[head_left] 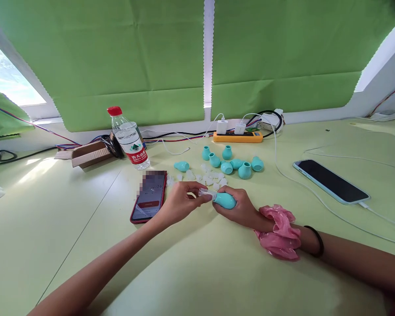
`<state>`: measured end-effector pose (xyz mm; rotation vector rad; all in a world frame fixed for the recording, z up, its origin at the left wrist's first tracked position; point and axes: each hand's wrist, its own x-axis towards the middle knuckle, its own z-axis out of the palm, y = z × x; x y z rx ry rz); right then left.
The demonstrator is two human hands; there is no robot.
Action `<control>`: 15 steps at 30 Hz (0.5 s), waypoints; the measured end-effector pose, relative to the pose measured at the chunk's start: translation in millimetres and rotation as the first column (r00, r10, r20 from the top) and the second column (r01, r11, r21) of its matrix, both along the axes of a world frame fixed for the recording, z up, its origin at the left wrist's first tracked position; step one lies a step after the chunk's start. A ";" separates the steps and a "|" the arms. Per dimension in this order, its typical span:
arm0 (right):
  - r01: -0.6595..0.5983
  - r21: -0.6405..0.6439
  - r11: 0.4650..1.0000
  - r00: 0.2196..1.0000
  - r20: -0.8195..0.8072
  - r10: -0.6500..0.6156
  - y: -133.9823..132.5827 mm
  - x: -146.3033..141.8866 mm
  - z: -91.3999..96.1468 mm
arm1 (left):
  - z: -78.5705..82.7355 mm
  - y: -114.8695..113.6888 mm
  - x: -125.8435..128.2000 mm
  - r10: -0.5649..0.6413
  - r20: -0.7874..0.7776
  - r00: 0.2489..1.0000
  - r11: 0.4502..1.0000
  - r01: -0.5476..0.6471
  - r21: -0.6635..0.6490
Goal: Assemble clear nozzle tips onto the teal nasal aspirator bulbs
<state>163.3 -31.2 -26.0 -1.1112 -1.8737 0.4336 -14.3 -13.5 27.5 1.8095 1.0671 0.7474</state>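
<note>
My right hand [235, 206] is wrapped round a turquoise rubber bulb [225, 200], its narrow neck facing left. Between the thumb and fingers of my left hand [182, 199] is a clear plastic nozzle [204, 192], one end against the neck of the bulb. How far the nozzle sits in the neck I cannot tell. Just beyond my hands lie several small translucent white plastic pieces [210, 177]. Behind these, several more turquoise bulbs [245, 170] stand or lie on the table, and one bulb [181, 166] lies apart to the left.
A phone in a red case [149, 197] lies beside my left forearm. Behind it stands a water bottle [131, 142] near an open cardboard box [92, 156]. An orange power strip [237, 137] sits at the back. On the right, a phone [331, 181] trails a white charging cable [303, 182].
</note>
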 end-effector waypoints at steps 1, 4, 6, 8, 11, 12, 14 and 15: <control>0.005 0.025 1.000 1.000 0.015 -0.005 0.8 0.1 -0.4 | 0.6 0.3 -0.9 -0.026 -0.021 0.999 1.000 0.026 0.008; -0.016 0.087 0.996 0.994 0.111 0.007 2.7 1.2 0.2 | -0.2 1.8 -2.0 -0.073 -0.030 0.997 0.997 0.074 0.002; -0.042 0.104 0.994 0.984 0.177 0.023 2.7 2.2 2.4 | -1.6 3.0 -1.5 -0.074 0.022 0.997 0.996 0.075 -0.051; -0.047 0.110 0.993 0.980 0.197 0.025 1.7 2.6 6.3 | -1.7 3.5 -0.3 -0.072 0.097 0.993 0.989 0.084 -0.124; -0.040 0.066 0.997 0.986 0.167 0.028 -0.9 2.0 15.4 | 0.7 1.9 1.9 -0.047 0.167 0.985 0.984 0.075 -0.163; -0.046 0.032 0.998 0.987 0.153 0.041 -1.9 1.8 19.0 | 1.6 0.7 2.5 -0.031 0.178 0.983 0.986 0.059 -0.156; -0.071 -0.056 0.996 0.990 0.118 0.077 -3.6 1.4 26.4 | 3.2 -1.9 3.1 -0.012 0.186 0.983 0.991 0.037 -0.132; -0.085 -0.113 0.990 0.991 0.094 0.096 -4.3 1.2 30.1 | 3.8 -3.4 3.2 -0.012 0.183 0.983 0.993 0.034 -0.114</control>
